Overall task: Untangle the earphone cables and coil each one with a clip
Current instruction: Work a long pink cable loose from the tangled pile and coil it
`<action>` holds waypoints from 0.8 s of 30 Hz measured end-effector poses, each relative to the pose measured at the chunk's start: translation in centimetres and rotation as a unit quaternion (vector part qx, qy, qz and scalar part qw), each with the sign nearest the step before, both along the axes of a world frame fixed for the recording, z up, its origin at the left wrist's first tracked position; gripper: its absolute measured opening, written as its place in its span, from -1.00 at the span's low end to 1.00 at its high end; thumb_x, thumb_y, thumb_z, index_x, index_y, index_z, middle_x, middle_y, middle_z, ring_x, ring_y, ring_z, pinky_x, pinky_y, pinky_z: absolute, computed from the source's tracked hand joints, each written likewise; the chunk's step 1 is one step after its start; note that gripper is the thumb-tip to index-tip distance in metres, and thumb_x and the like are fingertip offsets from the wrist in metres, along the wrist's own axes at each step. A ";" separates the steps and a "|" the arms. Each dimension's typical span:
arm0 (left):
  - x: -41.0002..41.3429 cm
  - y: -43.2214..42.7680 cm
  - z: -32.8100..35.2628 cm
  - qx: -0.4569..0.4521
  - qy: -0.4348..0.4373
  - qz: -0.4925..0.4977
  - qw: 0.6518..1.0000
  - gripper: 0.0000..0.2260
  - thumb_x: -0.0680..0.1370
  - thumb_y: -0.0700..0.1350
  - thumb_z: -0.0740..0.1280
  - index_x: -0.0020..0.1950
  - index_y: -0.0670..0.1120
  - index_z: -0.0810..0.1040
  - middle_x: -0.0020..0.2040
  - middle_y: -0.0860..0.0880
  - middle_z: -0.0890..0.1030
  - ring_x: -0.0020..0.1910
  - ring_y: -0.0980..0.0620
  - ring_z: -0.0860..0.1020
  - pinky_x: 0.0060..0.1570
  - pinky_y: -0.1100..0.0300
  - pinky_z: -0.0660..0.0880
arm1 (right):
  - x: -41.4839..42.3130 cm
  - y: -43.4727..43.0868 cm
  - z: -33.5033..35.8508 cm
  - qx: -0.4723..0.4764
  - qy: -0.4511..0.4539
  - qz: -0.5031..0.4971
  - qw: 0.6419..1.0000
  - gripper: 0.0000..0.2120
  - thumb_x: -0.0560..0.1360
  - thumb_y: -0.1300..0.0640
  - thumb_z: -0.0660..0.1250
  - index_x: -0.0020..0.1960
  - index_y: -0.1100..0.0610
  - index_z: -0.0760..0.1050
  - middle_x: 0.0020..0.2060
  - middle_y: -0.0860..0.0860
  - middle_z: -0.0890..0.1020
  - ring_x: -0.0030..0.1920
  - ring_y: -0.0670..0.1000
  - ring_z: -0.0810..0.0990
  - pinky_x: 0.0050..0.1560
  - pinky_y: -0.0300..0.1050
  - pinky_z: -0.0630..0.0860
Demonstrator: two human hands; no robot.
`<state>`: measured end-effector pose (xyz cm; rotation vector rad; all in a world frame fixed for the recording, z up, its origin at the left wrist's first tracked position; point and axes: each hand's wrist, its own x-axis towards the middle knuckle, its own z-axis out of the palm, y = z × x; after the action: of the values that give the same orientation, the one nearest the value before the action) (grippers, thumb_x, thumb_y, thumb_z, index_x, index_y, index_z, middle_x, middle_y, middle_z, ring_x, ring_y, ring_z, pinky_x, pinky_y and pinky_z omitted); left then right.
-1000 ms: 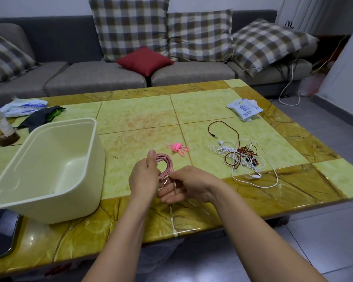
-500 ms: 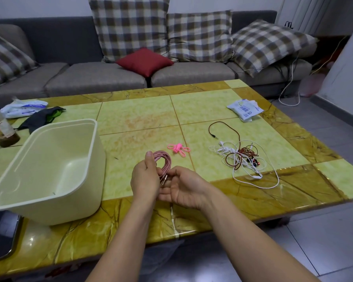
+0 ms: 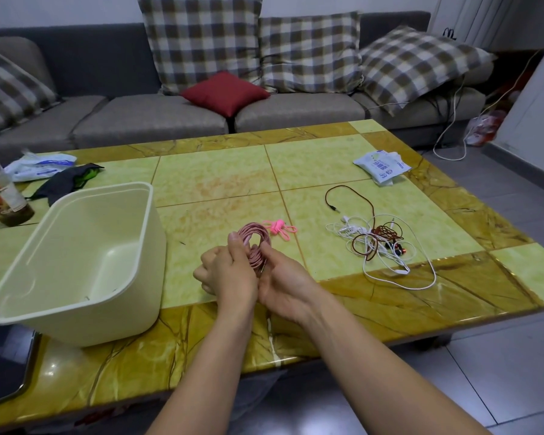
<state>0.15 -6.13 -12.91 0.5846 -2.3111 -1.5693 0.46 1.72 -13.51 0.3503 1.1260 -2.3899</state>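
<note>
Glossy marbled table [image 3: 390, 296], matt smooth plastic bin [image 3: 76, 296], woven checked cloth cushions [image 3: 308, 51]

Left hand [image 3: 230, 277], right hand [image 3: 283, 287]: both bare. Left forearm [image 3: 201, 372] and right forearm [image 3: 374, 356] bare too, uncovered right to the lower edge of view. Left thumbnail [image 3: 233, 237] short, plain. Wrists slender.

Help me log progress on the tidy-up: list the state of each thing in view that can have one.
Pink coiled earphone cable: looped, held in both hands, not yet clipped.
Left hand: grips the coil, thumb on top.
Right hand: holds the coil's lower side.
Bright pink clip tie: lying loose, unused.
White and dark red earphone cables: tangled together in a heap.
Cream plastic bin: open, nothing visible inside.
</note>
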 end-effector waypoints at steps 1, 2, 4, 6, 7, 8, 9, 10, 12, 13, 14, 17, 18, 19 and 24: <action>0.0 0.1 -0.2 0.017 -0.011 -0.010 1.000 -0.51 0.65 0.16 0.02 -0.02 -0.09 0.65 0.16 -0.02 0.34 0.27 -0.11 0.26 0.37 -0.09 0.25 | -0.1 0.1 -0.1 0.011 0.001 -0.003 1.000 -0.56 0.69 -0.01 0.01 0.23 0.26 0.52 0.22 0.22 0.60 0.26 0.16 0.55 0.34 0.04 0.44; -0.2 0.2 -0.7 0.053 -0.020 -0.022 0.998 -0.51 0.62 0.23 0.03 -0.10 -0.02 0.65 0.15 0.00 0.35 0.27 -0.12 0.30 0.36 -0.10 0.28 | -0.1 0.2 -0.1 0.022 0.003 -0.005 1.000 -0.58 0.69 -0.01 0.02 0.12 0.23 0.56 0.15 0.22 0.63 0.18 0.14 0.60 0.26 0.02 0.51; -0.5 0.5 -1.3 0.140 -0.030 -0.034 0.989 -0.45 0.44 0.43 0.06 -0.25 0.08 0.66 0.15 -0.07 0.48 0.22 -0.13 0.43 0.24 -0.11 0.45 | -0.1 0.3 0.0 0.052 0.007 -0.011 0.999 -0.61 0.69 -0.01 0.04 -0.06 0.16 0.55 0.00 0.16 0.66 -0.02 0.06 0.64 -0.03 -0.09 0.60; -0.8 0.7 -2.0 0.189 -0.037 -0.049 0.980 -0.41 0.31 0.50 0.06 -0.22 0.10 0.67 0.15 -0.14 0.55 0.19 -0.13 0.49 0.18 -0.05 0.52 | -0.3 0.5 0.1 0.101 0.022 -0.026 0.994 -0.63 0.69 0.01 0.05 -0.05 0.15 0.56 -0.06 0.10 0.66 -0.08 0.00 0.64 -0.16 -0.15 0.59; -0.7 0.7 -2.0 0.193 -0.048 -0.064 0.978 -0.42 0.34 0.49 0.06 -0.18 0.09 0.66 0.16 -0.13 0.55 0.21 -0.11 0.47 0.22 0.02 0.46 | -0.4 0.6 0.2 0.138 0.034 -0.030 0.989 -0.63 0.69 0.01 0.05 0.01 0.16 0.57 -0.03 0.09 0.67 -0.04 0.00 0.63 -0.10 -0.13 0.58; -0.7 0.7 -2.0 0.178 -0.048 -0.081 0.979 -0.47 0.43 0.44 0.06 -0.15 0.10 0.65 0.18 -0.11 0.55 0.24 -0.09 0.44 0.25 0.09 0.37 | -0.5 0.7 0.2 0.184 0.049 -0.030 0.981 -0.63 0.69 0.01 0.04 0.08 0.16 0.58 0.03 0.09 0.67 0.04 0.02 0.62 0.01 -0.07 0.57; -0.5 0.7 -1.9 0.168 -0.051 -0.089 0.980 -0.54 0.51 0.37 0.06 -0.14 0.12 0.64 0.20 -0.09 0.53 0.26 -0.07 0.40 0.24 0.13 0.29 | -0.7 0.9 0.1 0.228 0.066 -0.027 0.971 -0.63 0.69 0.00 0.04 0.12 0.15 0.58 0.09 0.09 0.66 0.12 0.05 0.60 0.11 0.01 0.53; -0.6 0.6 -2.3 0.166 -0.058 -0.100 0.979 -0.58 0.53 0.33 0.06 -0.12 0.13 0.63 0.22 -0.08 0.52 0.28 -0.07 0.38 0.26 0.14 0.25 | -0.7 1.1 0.1 0.264 0.080 -0.025 0.961 -0.65 0.69 0.01 0.04 0.12 0.11 0.58 0.11 0.09 0.65 0.17 0.09 0.58 0.18 0.07 0.50; -0.6 0.5 -2.4 0.162 -0.076 -0.119 0.977 -0.55 0.44 0.36 0.08 -0.08 0.12 0.63 0.27 -0.07 0.49 0.31 -0.08 0.39 0.37 0.04 0.26 | -0.7 1.7 0.5 0.341 0.121 -0.015 0.932 -0.66 0.68 0.03 0.03 0.10 0.08 0.58 0.10 0.09 0.64 0.16 0.11 0.57 0.21 0.09 0.48; -0.6 0.4 -2.3 0.163 -0.080 -0.115 0.977 -0.53 0.41 0.36 0.11 -0.04 0.09 0.64 0.30 -0.08 0.47 0.33 -0.09 0.39 0.40 -0.03 0.27 | -0.9 2.2 0.6 0.389 0.147 -0.006 0.910 -0.65 0.68 0.04 0.02 0.14 0.12 0.56 0.11 0.13 0.63 0.15 0.13 0.56 0.21 0.09 0.47; -0.5 0.3 -2.1 0.160 -0.077 -0.110 0.978 -0.58 0.44 0.30 0.14 0.01 0.06 0.63 0.33 -0.08 0.44 0.35 -0.09 0.38 0.41 -0.05 0.27 | -1.1 2.6 0.7 0.439 0.173 0.005 0.882 -0.63 0.68 0.05 0.02 0.17 0.20 0.54 0.10 0.17 0.61 0.14 0.16 0.55 0.21 0.10 0.45; 0.0 -0.1 -0.4 0.080 -0.009 -0.084 0.993 -0.78 0.61 -0.08 0.16 0.18 -0.01 0.53 0.33 -0.03 0.34 0.38 -0.03 0.27 0.34 0.15 0.19 | -1.5 3.7 0.8 0.583 0.242 0.056 0.773 -0.63 0.68 0.07 0.04 0.08 0.33 0.49 -0.05 0.22 0.54 0.05 0.23 0.52 0.04 0.07 0.41; 0.1 -0.2 0.2 0.046 0.044 -0.107 0.992 -0.77 0.60 -0.13 0.14 0.19 0.01 0.50 0.30 0.06 0.36 0.39 0.03 0.23 0.30 0.21 0.15 | -1.5 4.1 0.8 0.627 0.257 0.083 0.731 -0.65 0.68 0.05 0.05 0.05 0.29 0.48 -0.06 0.20 0.51 0.04 0.23 0.51 0.00 0.05 0.39; 0.4 -0.4 1.1 0.016 0.094 -0.153 0.984 -0.74 0.57 -0.14 0.12 0.19 0.05 0.49 0.25 0.19 0.37 0.38 0.11 0.18 0.28 0.23 0.11 | -1.5 4.3 0.9 0.663 0.270 0.112 0.690 -0.68 0.68 0.03 0.05 0.04 0.23 0.47 -0.04 0.19 0.51 0.05 0.22 0.51 -0.01 0.03 0.38; 0.6 -0.8 1.6 -0.185 0.041 -0.371 0.909 -0.55 0.54 -0.18 0.18 0.40 0.15 0.38 0.28 0.24 0.28 0.36 0.10 0.13 0.35 0.17 0.05 | -0.2 4.8 2.1 0.780 0.328 0.225 0.482 -0.67 0.68 0.06 0.01 0.29 0.25 0.34 0.21 0.20 0.45 0.21 0.20 0.42 0.13 0.05 0.34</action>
<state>0.73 -6.91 -11.32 -0.5088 -2.8259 -1.2831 0.24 6.56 -11.40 -0.3978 2.9528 -0.2663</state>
